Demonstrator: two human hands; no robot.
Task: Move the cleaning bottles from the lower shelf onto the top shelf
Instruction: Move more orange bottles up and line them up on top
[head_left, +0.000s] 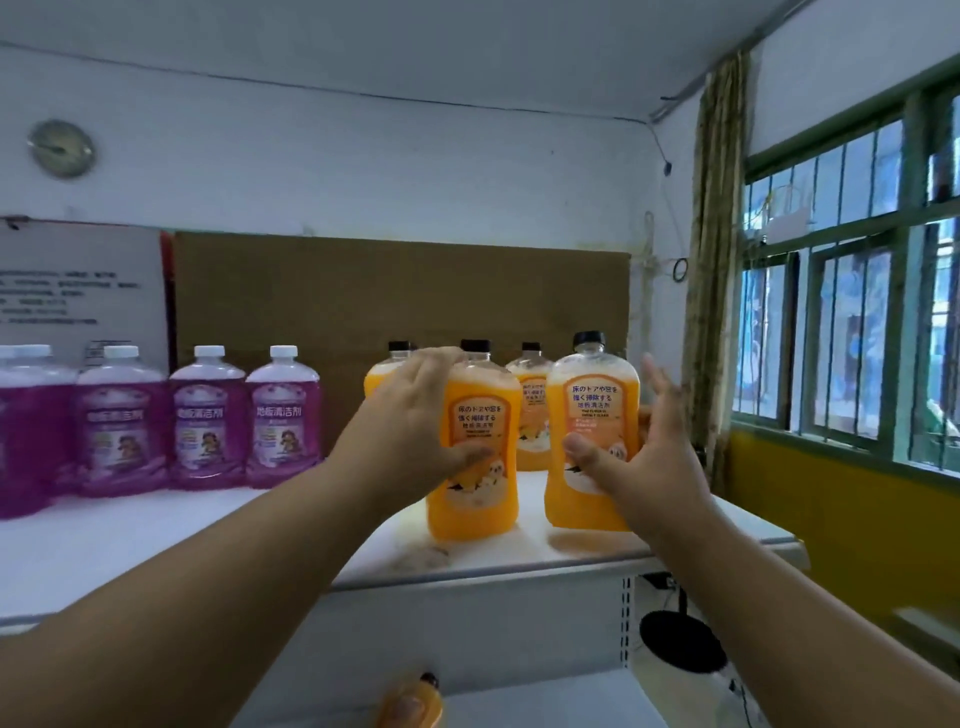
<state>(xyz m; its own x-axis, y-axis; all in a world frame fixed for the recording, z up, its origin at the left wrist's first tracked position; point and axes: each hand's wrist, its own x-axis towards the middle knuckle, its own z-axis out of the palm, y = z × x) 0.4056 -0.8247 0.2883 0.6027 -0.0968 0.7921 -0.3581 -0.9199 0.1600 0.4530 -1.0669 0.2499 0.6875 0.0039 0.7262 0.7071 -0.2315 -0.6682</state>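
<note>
Two orange cleaning bottles with black caps stand at the front of the white top shelf (156, 551). My left hand (410, 421) grips the left orange bottle (475, 499), thumb across its label and fingers round its shoulder. My right hand (649, 452) is beside the right orange bottle (589, 415); the thumb touches its label and the straight fingers are spread away from its side. Two more orange bottles (530, 405) stand behind them. The top of another orange bottle (410, 701) shows on the lower shelf (545, 701), below my arms.
A row of purple bottles (208, 421) with white caps fills the shelf's left part. A brown cardboard sheet (363, 291) backs the shelf. The shelf's right end (779, 545) is near a green-framed window (857, 312). A black round object (680, 644) sits low at the right.
</note>
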